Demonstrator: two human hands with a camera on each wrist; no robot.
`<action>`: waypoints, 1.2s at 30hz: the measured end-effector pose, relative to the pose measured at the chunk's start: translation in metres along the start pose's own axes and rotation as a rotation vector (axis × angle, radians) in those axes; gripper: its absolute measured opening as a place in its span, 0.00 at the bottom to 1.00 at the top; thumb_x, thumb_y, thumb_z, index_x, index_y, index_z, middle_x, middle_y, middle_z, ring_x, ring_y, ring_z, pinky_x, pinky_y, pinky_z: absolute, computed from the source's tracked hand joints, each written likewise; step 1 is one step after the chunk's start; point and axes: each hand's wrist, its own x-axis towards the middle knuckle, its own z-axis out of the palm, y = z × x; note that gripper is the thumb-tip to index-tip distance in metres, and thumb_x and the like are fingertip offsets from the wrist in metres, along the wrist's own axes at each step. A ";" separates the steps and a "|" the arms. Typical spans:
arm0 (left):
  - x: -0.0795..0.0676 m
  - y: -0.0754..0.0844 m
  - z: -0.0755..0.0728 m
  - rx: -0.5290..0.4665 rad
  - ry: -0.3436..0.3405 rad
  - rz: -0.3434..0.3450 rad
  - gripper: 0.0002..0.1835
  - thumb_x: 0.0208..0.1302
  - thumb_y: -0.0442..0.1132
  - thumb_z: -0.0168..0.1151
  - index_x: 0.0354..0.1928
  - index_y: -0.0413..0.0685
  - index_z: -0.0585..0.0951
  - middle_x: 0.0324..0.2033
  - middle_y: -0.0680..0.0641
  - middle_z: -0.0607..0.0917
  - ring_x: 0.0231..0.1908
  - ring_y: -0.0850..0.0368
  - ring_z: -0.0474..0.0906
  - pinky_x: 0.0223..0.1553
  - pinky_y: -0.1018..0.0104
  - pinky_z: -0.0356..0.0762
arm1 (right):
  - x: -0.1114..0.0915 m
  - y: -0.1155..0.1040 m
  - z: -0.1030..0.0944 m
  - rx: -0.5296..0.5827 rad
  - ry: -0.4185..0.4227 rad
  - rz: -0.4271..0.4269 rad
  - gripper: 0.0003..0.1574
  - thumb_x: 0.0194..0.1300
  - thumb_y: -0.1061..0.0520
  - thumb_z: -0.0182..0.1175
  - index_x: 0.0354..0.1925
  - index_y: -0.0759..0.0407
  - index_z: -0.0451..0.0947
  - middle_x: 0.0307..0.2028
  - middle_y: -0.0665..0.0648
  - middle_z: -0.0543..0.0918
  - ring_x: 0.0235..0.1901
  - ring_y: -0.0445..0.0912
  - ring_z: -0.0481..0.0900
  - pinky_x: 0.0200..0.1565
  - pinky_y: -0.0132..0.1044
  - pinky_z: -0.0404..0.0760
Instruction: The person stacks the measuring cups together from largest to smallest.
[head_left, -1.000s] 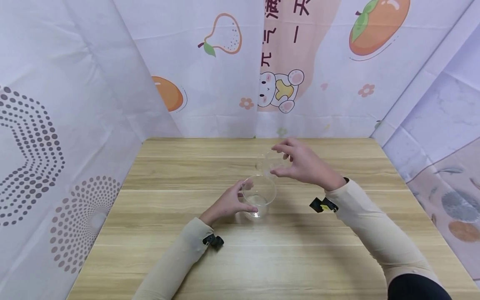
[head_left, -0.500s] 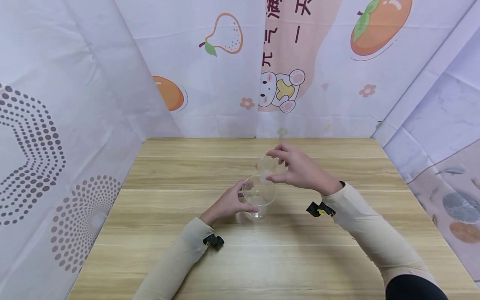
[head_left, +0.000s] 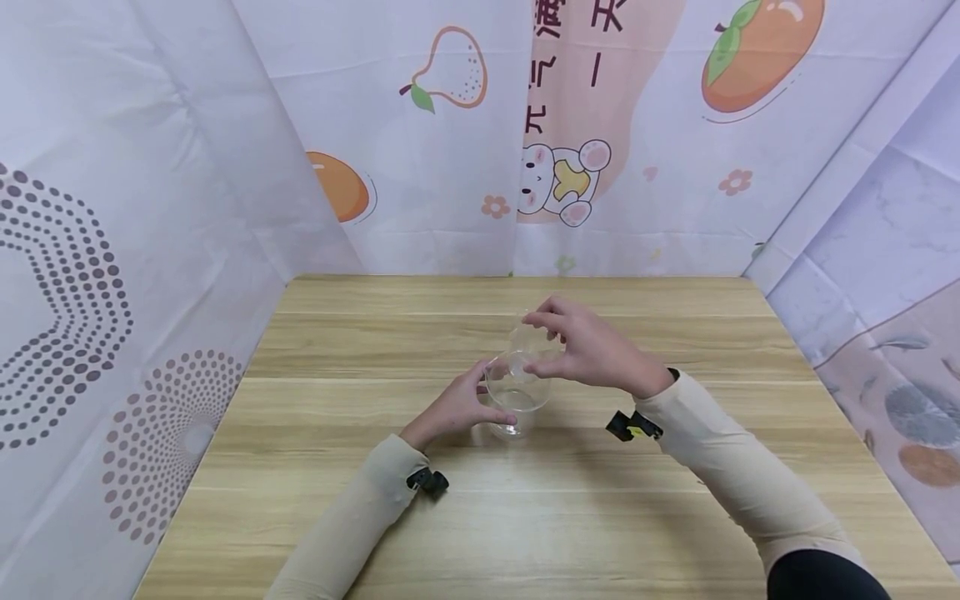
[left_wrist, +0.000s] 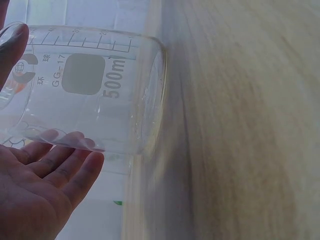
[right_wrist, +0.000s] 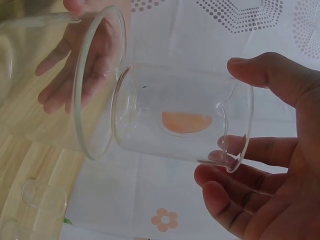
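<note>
My left hand grips the side of a large clear glass beaker marked 500 ml, thumb on one side and fingers on the other. It stands upright on the wooden table. Over its mouth, my right hand holds a smaller clear beaker near the top rim. In the right wrist view the small beaker's base is right at the large beaker's rim. Both beakers look see-through, with no contents showing.
Faint clear glass outlines show on the table in the right wrist view. The light wooden table meets a printed white curtain at the back. Similar cloths hang at the left and right sides.
My right hand has moved left and slightly nearer with the small beaker, bringing it over the large beaker's mouth. The left hand and large beaker have stayed in place.
</note>
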 end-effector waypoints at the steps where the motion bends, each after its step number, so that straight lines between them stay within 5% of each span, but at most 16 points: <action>1: 0.000 0.000 0.000 -0.003 0.000 -0.001 0.49 0.50 0.46 0.77 0.72 0.58 0.60 0.67 0.48 0.71 0.63 0.37 0.70 0.62 0.43 0.73 | 0.000 0.000 0.001 -0.005 0.001 -0.002 0.37 0.53 0.48 0.73 0.59 0.60 0.77 0.48 0.56 0.78 0.42 0.50 0.78 0.38 0.38 0.80; 36: 0.002 -0.003 0.000 -0.013 -0.004 0.020 0.52 0.48 0.49 0.78 0.73 0.51 0.59 0.66 0.45 0.71 0.63 0.39 0.71 0.64 0.47 0.73 | 0.006 0.007 0.041 -0.046 -0.089 -0.096 0.36 0.52 0.49 0.73 0.56 0.66 0.77 0.46 0.58 0.78 0.39 0.51 0.78 0.39 0.35 0.79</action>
